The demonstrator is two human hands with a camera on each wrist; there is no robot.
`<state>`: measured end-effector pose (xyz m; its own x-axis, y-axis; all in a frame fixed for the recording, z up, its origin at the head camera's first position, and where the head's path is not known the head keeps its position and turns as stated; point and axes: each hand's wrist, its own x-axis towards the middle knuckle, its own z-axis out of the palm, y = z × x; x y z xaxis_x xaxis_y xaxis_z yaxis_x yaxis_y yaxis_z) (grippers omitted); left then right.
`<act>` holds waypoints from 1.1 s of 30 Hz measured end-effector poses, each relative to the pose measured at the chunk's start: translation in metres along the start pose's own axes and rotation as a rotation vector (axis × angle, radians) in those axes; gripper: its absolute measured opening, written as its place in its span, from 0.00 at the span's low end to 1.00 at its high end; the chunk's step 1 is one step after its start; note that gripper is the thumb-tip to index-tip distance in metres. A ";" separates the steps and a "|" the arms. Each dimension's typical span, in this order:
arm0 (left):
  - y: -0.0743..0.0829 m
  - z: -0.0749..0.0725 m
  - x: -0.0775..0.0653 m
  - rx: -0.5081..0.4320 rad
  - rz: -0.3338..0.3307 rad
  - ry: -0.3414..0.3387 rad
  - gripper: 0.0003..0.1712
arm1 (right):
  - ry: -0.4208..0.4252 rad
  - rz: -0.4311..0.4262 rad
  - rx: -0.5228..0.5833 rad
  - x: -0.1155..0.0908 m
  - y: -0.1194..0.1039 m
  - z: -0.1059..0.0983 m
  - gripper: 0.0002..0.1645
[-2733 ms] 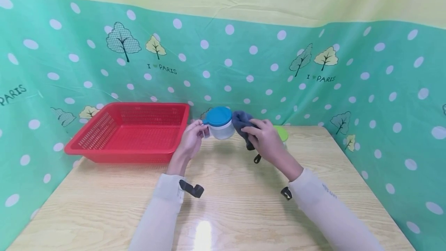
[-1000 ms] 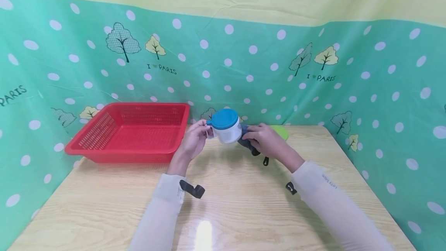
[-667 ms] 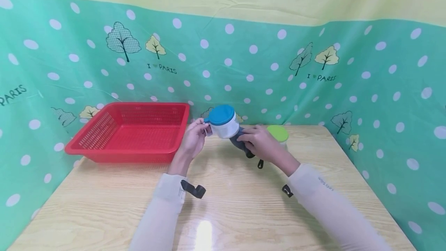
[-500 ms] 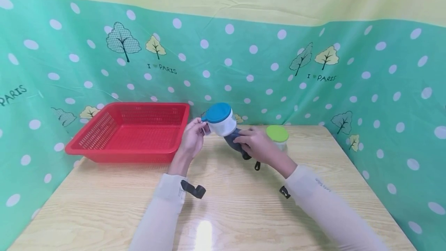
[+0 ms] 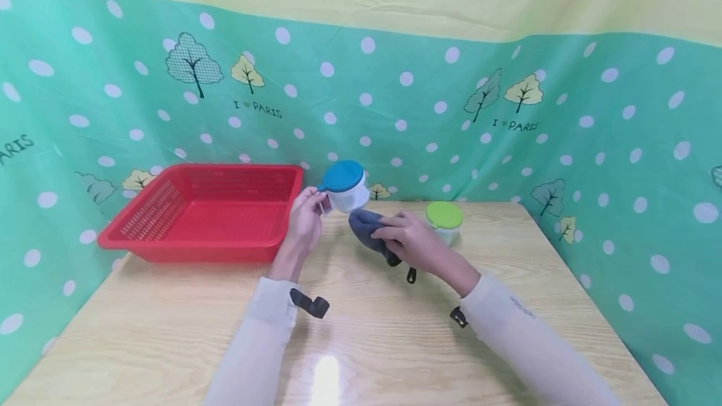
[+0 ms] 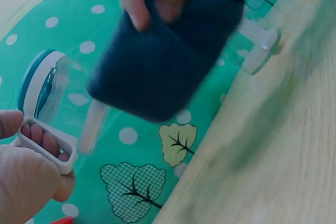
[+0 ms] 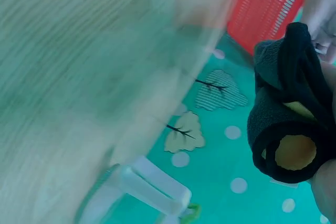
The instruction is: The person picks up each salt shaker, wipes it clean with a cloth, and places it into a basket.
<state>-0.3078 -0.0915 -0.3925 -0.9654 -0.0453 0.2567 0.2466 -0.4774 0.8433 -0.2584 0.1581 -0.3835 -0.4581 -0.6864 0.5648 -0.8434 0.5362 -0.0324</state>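
Note:
My left hand [image 5: 304, 221] grips the white handle of a clear plastic container [image 5: 351, 199] with a blue lid [image 5: 342, 175]. Raised off the table, the container tilts, its base turned toward the right. In the left wrist view, fingers pass through the loop of the handle [image 6: 62, 153]. My right hand [image 5: 414, 240] pinches a folded dark blue cloth [image 5: 365, 227], which sits just below the container's base. Black edging and a rolled fold of the cloth [image 7: 289, 103] show in the right wrist view. A small black loop [image 5: 412, 275] hangs under that hand.
Behind my right hand stands a similar container with a green lid [image 5: 444, 215]. A red plastic basket [image 5: 197, 252] occupies the table's left rear. The wooden table [image 5: 361, 343] ends at a green polka-dot curtain [image 5: 429, 105] behind and at the sides.
The container has tilted further and moved left and up over the last second. The cloth has slid from its right side to below its base, baring the green-lidded container more.

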 end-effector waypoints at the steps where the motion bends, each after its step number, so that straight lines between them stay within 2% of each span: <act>1: 0.002 0.000 0.001 0.009 0.001 0.001 0.12 | 0.028 -0.011 0.010 0.000 0.000 -0.003 0.17; 6: 0.018 -0.006 0.008 0.025 0.029 0.013 0.13 | 0.144 -0.042 0.011 -0.003 0.005 -0.017 0.18; 10: 0.035 -0.017 0.013 0.060 0.077 0.020 0.13 | 0.183 -0.001 -0.006 -0.010 0.010 -0.029 0.18; 16: 0.061 -0.050 0.016 0.181 0.110 0.053 0.12 | 0.210 0.068 -0.035 -0.025 0.022 -0.043 0.19; 22: 0.088 -0.092 0.012 0.307 0.079 0.101 0.10 | 0.255 0.096 -0.070 -0.044 0.038 -0.052 0.18; 27: 0.106 -0.119 0.011 0.389 0.057 0.144 0.10 | 0.292 0.150 -0.098 -0.063 0.054 -0.062 0.18; 29: 0.112 -0.129 0.012 0.468 0.030 0.154 0.10 | 0.301 0.172 -0.117 -0.071 0.060 -0.067 0.17; 33: 0.119 -0.144 0.017 0.702 -0.056 0.164 0.12 | 0.307 0.221 -0.170 -0.087 0.070 -0.075 0.17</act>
<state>-0.3071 -0.2759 -0.3561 -0.9649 -0.1945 0.1764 0.1391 0.1912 0.9716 -0.2567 0.2919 -0.3733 -0.4958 -0.3810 0.7804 -0.6641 0.7454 -0.0580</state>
